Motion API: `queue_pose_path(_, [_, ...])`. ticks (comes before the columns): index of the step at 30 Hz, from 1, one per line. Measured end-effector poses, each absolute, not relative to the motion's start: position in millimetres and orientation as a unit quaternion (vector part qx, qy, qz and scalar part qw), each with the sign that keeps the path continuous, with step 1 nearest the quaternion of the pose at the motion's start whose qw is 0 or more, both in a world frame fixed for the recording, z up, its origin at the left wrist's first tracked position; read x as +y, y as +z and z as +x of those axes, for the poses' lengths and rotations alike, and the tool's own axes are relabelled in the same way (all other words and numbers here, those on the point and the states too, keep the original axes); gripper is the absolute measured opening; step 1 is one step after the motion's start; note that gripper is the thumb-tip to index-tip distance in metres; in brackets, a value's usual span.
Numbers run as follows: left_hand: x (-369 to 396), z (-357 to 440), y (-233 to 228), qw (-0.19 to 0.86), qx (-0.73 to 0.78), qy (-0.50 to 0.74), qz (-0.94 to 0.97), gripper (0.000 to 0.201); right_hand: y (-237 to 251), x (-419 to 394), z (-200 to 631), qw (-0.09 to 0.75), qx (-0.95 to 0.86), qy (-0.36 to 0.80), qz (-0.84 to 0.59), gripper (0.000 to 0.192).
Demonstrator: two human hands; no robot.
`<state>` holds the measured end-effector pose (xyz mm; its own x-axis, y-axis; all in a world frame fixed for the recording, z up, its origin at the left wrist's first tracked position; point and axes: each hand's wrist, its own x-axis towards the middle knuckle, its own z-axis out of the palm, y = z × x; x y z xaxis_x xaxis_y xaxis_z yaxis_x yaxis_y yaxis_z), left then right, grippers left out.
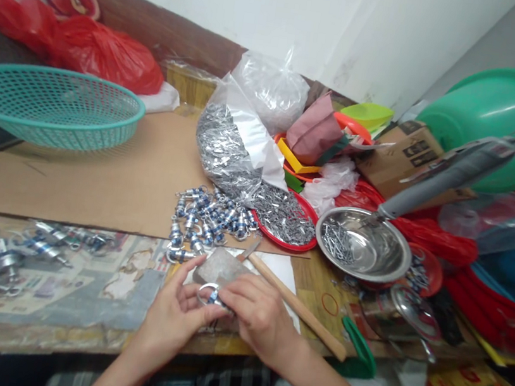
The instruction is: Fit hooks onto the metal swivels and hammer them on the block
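Just beyond your fingers, a grey block (221, 264) sits on the worktop (315, 294), partly hidden by your right hand (262, 315), and a wooden handle (299, 307) slants close past that hand. Behind the block you have a heap of blue-and-silver fittings (205, 221), with a red tray (314, 226) of small metal parts and a steel bowl (376, 251) of pins to its right. More fittings lie blurred at left, near a teal basket (49, 139). Your grip is closed to a pinch on both sides: right fingertips on the blue part of a ringed metal piece (211, 292), left hand (178, 310) curled around its ring, between your hands.
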<state>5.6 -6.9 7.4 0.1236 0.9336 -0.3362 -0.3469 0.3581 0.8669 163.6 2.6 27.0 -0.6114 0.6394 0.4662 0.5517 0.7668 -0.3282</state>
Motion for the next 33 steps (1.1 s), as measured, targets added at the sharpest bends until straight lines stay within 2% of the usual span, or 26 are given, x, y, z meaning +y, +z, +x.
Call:
queue_pose_path(3, [-8, 5, 8, 0.682, 0.467, 0.468, 0.313, 0.091, 31, -9, 162, 0.241, -0.896, 0.070, -0.365, 0.026])
queue_pose_path(5, [-8, 5, 8, 0.681, 0.466, 0.470, 0.314, 0.090, 29, -14, 163, 0.239, -0.886, 0.084, -0.389, 0.028])
queue_pose_path(8, [-9, 5, 8, 0.679, 0.472, 0.467, 0.313, 0.092, 22, -12, 175, 0.291, -0.856, 0.123, -0.409, 0.032])
queue_pose_path(10, [-9, 6, 9, 0.674, 0.483, 0.465, 0.310, 0.092, 15, -5, 193, 0.327, -0.812, 0.120, -0.467, 0.032])
queue_pose_path(11, [-9, 7, 9, 0.669, 0.489, 0.467, 0.309, 0.091, 11, 0, 203, 0.319, -0.790, 0.105, -0.513, 0.029])
queue_pose_path(15, [-8, 7, 10, 0.654, 0.503, 0.472, 0.311, 0.089, -1, 12, 235, 0.145, -0.757, 0.094, -0.630, 0.027])
queue_pose_path(17, [-7, 6, 9, 0.659, 0.504, 0.461, 0.315, 0.091, 0, 10, 240, 0.121, -0.751, 0.113, -0.639, 0.023])
queue_pose_path(20, [-7, 5, 6, 0.663, 0.498, 0.457, 0.320, 0.093, 15, -5, 237, 0.198, -0.748, 0.118, -0.622, 0.022])
queue_pose_path(22, [-8, 5, 5, 0.665, 0.493, 0.460, 0.321, 0.092, 31, -19, 231, 0.233, -0.771, 0.126, -0.579, 0.030])
queue_pose_path(27, [-8, 5, 3, 0.669, 0.489, 0.458, 0.322, 0.094, 54, -44, 221, 0.260, -0.835, 0.095, -0.477, 0.049])
queue_pose_path(31, [-8, 4, 1, 0.668, 0.486, 0.463, 0.320, 0.097, 44, -48, 217, 0.199, -0.842, 0.094, -0.492, 0.048])
queue_pose_path(33, [-8, 5, 1, 0.666, 0.490, 0.466, 0.316, 0.097, 37, -49, 217, 0.210, -0.833, 0.092, -0.504, 0.046])
